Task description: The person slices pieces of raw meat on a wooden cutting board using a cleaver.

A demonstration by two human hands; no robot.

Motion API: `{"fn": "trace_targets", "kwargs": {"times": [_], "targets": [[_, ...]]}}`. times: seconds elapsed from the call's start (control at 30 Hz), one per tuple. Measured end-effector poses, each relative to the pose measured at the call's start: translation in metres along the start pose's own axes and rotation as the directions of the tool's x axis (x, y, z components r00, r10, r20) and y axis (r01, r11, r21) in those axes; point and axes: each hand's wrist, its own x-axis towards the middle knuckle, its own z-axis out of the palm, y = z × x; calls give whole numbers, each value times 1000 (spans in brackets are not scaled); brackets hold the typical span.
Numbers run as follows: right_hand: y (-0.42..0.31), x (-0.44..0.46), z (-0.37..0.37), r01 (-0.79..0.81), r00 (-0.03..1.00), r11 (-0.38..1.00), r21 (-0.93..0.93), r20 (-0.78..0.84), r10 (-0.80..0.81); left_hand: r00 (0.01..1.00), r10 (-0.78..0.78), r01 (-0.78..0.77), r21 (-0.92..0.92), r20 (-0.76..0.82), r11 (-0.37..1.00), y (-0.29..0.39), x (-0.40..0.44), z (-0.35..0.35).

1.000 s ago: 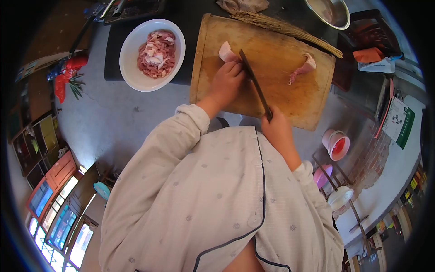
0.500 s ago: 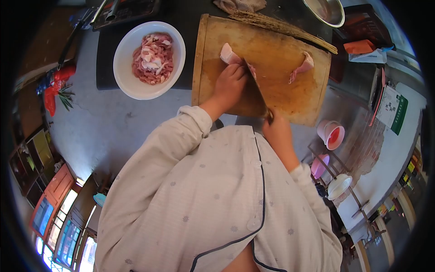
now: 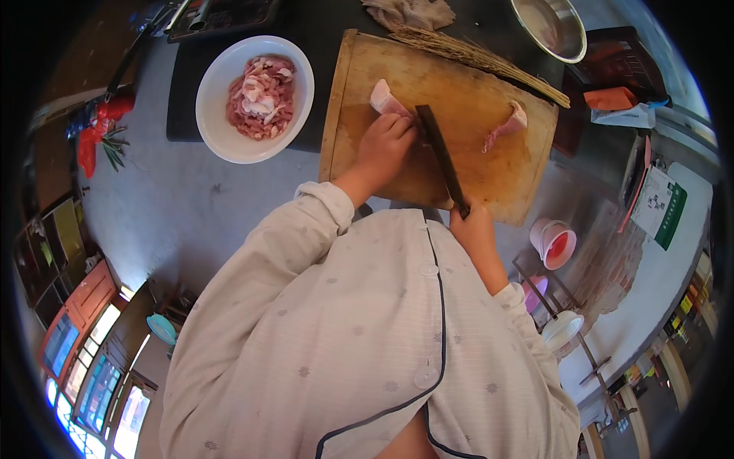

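A wooden cutting board (image 3: 459, 99) lies on the dark table. Near its left side my left hand (image 3: 388, 145) presses a piece of pale and pink meat (image 3: 384, 97) against the wood, fingers bent over its lower end. My right hand (image 3: 475, 228) is closed round the handle of a dark knife (image 3: 440, 153). The blade stands nearly on edge, its far end just right of my left fingertips. Another piece of meat (image 3: 508, 126) rests on the right part of the board. Cut meat strips (image 3: 261, 96) fill the middle of a white bowl (image 3: 210, 107) to the left.
A bundle of dry stalks (image 3: 482, 61) lies along the board's far edge, with a cloth (image 3: 410, 13) behind it. A metal bowl (image 3: 579, 47) stands at the far right. Pink buckets (image 3: 552, 242) are on the floor to the right.
The knife blade has tilted from showing its broad side to nearly edge-on, slightly right of my left fingertips. My left hand still holds the meat. The whole view has shifted slightly.
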Motion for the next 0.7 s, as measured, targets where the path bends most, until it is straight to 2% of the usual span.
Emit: {"fn": "trace_targets", "kwargs": {"times": [0.1, 0.2, 0.3, 0.4, 0.5, 0.6, 0.67, 0.7], "targets": [[-13, 31, -6, -17, 1000, 998, 66, 13, 16, 1000, 15, -15, 7, 16, 1000, 2, 2, -3], [-21, 39, -5, 105, 992, 989, 108, -84, -96, 999, -2, 1, 6, 41, 1000, 3, 2, -2], [-10, 25, -15, 74, 994, 996, 46, -81, -70, 998, -9, 9, 0, 61, 1000, 5, 3, -3], [-17, 11, -29, -39, 999, 999, -22, 5, 39, 999, -22, 22, -4, 23, 1000, 7, 5, -1], [-25, 6, -29, 31, 1000, 997, -71, 7, -31, 999, -21, 22, -17, 45, 1000, 6, 4, 0], [-29, 25, -15, 38, 998, 978, -206, 66, -25, 999, -29, 30, -26, 35, 999, 8, 4, -2], [-49, 51, -2, 162, 987, 985, -66, 0, -163, 996, -57, 59, -38, 65, 998, 6, 3, -4], [-60, 70, 7, 173, 985, 983, -65, -6, -174, 995, -67, 71, -43, 78, 997, 5, 3, -5]]}}
